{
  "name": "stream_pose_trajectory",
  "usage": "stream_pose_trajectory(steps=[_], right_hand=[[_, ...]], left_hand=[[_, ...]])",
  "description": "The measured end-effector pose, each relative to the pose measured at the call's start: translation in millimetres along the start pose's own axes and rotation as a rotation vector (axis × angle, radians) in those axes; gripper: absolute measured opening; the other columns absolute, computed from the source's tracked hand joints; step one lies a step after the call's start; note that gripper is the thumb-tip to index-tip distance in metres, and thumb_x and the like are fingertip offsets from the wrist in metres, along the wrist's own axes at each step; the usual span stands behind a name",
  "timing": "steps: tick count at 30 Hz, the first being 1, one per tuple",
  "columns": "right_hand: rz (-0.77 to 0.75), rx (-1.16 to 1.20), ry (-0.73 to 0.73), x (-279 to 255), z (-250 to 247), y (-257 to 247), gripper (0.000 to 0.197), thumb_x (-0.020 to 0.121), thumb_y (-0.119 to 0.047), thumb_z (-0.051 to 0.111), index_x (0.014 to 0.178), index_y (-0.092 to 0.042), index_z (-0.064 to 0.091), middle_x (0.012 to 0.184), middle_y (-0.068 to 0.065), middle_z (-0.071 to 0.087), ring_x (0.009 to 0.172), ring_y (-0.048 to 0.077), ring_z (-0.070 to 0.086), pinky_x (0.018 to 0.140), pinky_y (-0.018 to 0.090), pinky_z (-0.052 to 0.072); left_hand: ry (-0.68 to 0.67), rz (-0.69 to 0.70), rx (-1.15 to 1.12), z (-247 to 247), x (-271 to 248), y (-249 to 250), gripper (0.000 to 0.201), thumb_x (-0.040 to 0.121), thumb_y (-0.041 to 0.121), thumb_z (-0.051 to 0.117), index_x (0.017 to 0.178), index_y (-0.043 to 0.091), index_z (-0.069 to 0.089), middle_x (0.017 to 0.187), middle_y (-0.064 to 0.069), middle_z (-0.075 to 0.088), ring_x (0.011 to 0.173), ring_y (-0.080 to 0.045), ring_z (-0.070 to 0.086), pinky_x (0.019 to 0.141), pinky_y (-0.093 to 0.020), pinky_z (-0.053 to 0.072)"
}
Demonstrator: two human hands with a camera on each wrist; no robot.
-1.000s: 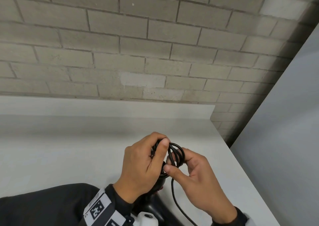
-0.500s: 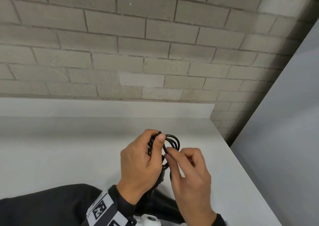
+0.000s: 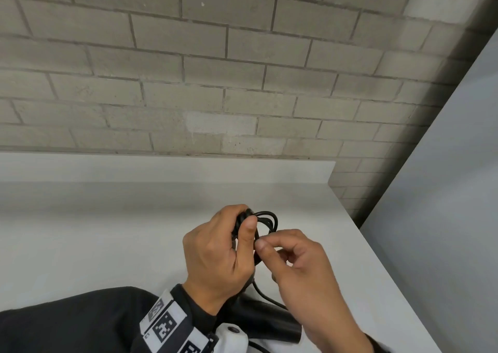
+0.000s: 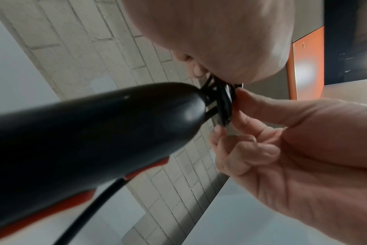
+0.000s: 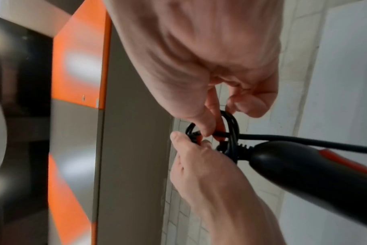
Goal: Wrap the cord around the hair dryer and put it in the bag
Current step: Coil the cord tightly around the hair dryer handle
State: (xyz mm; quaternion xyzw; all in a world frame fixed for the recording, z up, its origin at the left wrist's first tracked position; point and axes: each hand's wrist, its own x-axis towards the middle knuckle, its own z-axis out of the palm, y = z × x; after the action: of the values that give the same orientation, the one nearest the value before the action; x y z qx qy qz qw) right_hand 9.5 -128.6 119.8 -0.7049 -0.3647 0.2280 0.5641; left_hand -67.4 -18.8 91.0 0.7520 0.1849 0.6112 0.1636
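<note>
1. Step in hand, by my judgement: cord winding, near its end; bagging not begun, no bag in view.
2. Left hand (image 3: 221,247): fingers curled round the coiled cord (image 3: 265,222), thumb pressed on the loops.
3. Right hand (image 3: 301,269): fingers pinch a strand beside the coil.
4. Hair dryer (image 3: 265,319): black with red trim, held above the white desk (image 3: 107,231), its handle end just below the coil.
5. A loose strand trails below. Next move likely calls for tucking it in so the coil holds.
</note>
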Motion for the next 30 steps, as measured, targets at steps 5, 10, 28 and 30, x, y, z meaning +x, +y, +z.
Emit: stream_pose_trajectory(steps=[5,10,28,30], right_hand=[[0.167,0.232,-0.143,-0.7,-11.4,-11.5,0.016,0.090,-0.023,0.066,0.081,-0.015,0.076,0.073,0.006,0.065,0.063,0.024,0.034,0.058,0.030,0.035],[0.291,0.544,-0.338,3.9,-22.2,-16.0,0.026,0.087,-0.032,0.069,0.070,-0.012,0.068,0.075,0.005,0.050,0.063,0.014,0.032,0.052,0.024,0.031],[-0.111,0.202,0.025,-8.0,-2.1,9.4,0.009,0.082,-0.035,0.075,0.087,-0.027,0.074,0.082,-0.005,0.065,0.065,0.014,0.058,0.068,0.022,0.051],[-0.230,0.135,0.137,-14.8,7.2,20.3,0.013,0.081,-0.026,0.073,0.091,-0.034,0.075,0.093,-0.007,0.066,0.071,0.013,0.062,0.069,0.019,0.052]], left_hand=[[0.028,-0.007,-0.040,2.3,0.7,-1.4,0.041,0.105,0.042,0.034,0.092,0.016,0.063,0.066,0.008,0.060,0.050,-0.010,0.051,0.043,-0.030,0.042],[0.018,0.005,-0.063,0.9,0.4,-1.9,0.032,0.105,0.041,0.035,0.094,0.022,0.058,0.067,0.009,0.059,0.052,-0.009,0.050,0.044,-0.030,0.041],[-0.036,-0.014,-0.002,1.0,6.4,-4.5,0.019,0.096,0.038,0.052,0.105,0.022,0.058,0.080,0.008,0.065,0.059,-0.009,0.054,0.052,-0.023,0.044],[-0.027,-0.020,0.010,0.4,6.5,-5.5,0.019,0.097,0.038,0.052,0.104,0.022,0.058,0.080,0.008,0.065,0.057,-0.010,0.054,0.050,-0.025,0.044]])
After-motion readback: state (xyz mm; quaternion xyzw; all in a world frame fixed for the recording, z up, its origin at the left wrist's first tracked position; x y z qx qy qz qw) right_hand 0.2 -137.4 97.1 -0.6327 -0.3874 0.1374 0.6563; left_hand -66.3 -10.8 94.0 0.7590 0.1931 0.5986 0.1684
